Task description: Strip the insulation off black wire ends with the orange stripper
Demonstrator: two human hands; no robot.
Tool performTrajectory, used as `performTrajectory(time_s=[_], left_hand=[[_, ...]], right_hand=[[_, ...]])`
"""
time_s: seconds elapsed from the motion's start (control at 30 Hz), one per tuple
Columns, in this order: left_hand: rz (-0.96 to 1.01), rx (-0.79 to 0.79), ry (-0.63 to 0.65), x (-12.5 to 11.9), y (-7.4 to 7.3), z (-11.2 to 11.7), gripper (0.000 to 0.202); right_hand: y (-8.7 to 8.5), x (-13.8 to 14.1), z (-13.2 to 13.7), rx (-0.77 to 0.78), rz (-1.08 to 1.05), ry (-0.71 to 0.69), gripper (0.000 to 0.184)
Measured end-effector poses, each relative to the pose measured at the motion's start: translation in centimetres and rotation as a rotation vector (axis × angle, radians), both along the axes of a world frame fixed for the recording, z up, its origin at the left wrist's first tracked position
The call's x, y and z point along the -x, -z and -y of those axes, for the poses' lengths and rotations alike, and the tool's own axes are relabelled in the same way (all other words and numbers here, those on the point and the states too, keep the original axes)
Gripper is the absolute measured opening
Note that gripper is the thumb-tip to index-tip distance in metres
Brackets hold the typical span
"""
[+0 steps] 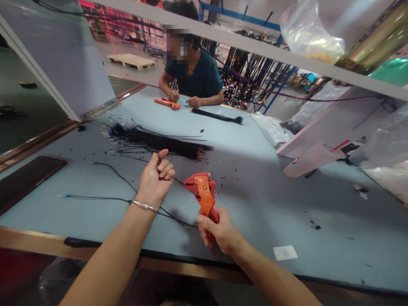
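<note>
My right hand (221, 229) is wrapped round the handles of an orange and red wire stripper (205, 193), its jaws pointing up and left. My left hand (156, 176) is closed, with the thumb raised and fingers curled, on a thin black wire (178, 182). This wire runs from the fingers to the stripper's jaws; whether its tip is inside them I cannot tell. Behind my left hand lies a thick bundle of black wires (159, 142) with blue terminals at its left end. Loose black wires (105, 197) with blue-collared tips lie under and left of my left wrist.
Across the table (251, 212) a co-worker (194, 80) sits near another orange wire stripper (167, 103) and a smaller wire bundle (218, 115). A dark phone-like slab (32, 178) lies at left, a white label (285, 253) at front right. Panels and a crossbar frame the table; black scraps are scattered.
</note>
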State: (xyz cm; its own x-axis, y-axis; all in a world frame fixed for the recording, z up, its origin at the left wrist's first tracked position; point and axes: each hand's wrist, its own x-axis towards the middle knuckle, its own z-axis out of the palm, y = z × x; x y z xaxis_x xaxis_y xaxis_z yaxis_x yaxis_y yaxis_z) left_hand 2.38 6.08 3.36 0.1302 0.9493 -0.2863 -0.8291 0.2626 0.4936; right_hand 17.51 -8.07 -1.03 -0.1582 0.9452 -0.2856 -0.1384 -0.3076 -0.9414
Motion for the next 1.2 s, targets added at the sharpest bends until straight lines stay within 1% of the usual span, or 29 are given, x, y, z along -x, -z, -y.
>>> performTrajectory(time_s=[0.1, 0.2, 0.3, 0.47, 0.6, 0.73, 1.0, 1.1, 1.2], left_hand=[[-0.016, 0.085, 0.07, 0.7, 0.0, -0.5, 0.043], [-0.074, 0.125, 0.142, 1.7, 0.0, -1.1, 0.045], [-0.102, 0.173, 0.161, 2.5, -0.1, -1.6, 0.045], [-0.1, 0.283, 0.066, 2.5, -0.2, -2.4, 0.04], [-0.13, 0.297, -0.004, 1.8, 0.1, -3.0, 0.037], [-0.177, 0.292, -0.035, 0.9, 0.0, -3.7, 0.035], [-0.303, 0.292, -0.052, -1.6, -1.9, -5.5, 0.034], [-0.331, 0.296, -0.073, -2.3, -2.6, -5.8, 0.033], [-0.34, 0.305, -0.098, -2.3, -3.3, -5.8, 0.032]], right_hand=[[0.1, 0.0, 0.1, -0.013, 0.039, -0.031, 0.033], [-0.1, 0.0, 0.2, -0.002, 0.094, -0.053, 0.031], [-0.6, 0.1, 0.1, 0.017, 0.143, -0.073, 0.03], [-1.2, 0.6, 0.0, 0.009, 0.216, -0.082, 0.025], [-0.8, 0.8, -0.2, 0.008, 0.213, -0.049, 0.021], [-0.2, 0.8, -0.2, -0.014, 0.159, -0.016, 0.018], [0.3, 0.9, -0.6, -0.03, 0.024, 0.09, 0.019], [0.2, 1.0, -0.7, -0.045, 0.015, 0.116, 0.019], [-0.2, 1.0, -0.5, -0.095, 0.039, 0.127, 0.018]])
